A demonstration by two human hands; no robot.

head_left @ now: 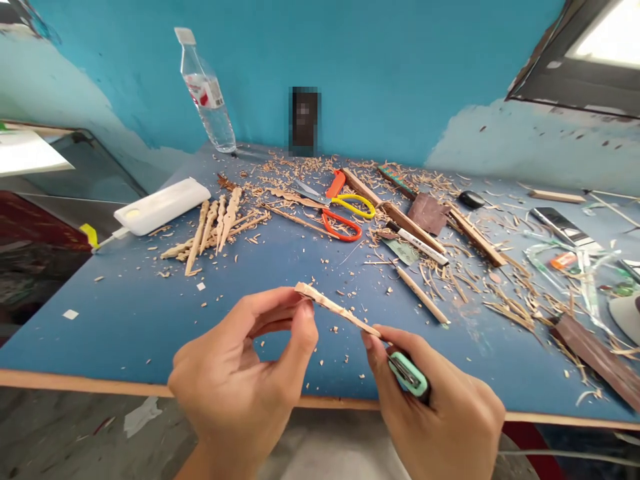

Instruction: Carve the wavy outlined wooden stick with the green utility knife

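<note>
While the left hand (240, 367) pinches one end of a carved stick (340, 311), nearer than the scissors (331, 201), the right hand (445, 397) pinches the other, clutching a green tool (407, 373). Looks like checking mid-carving; any further cut calls for steady fingertips. Carved pieces (229, 217) lie left of the scissors; bottle (206, 97) beyond, farther left.

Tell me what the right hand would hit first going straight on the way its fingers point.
Probably the left hand, whose fingers pinch the other end of the carved wooden strip that the right hand holds, though depth is unclear.
</note>
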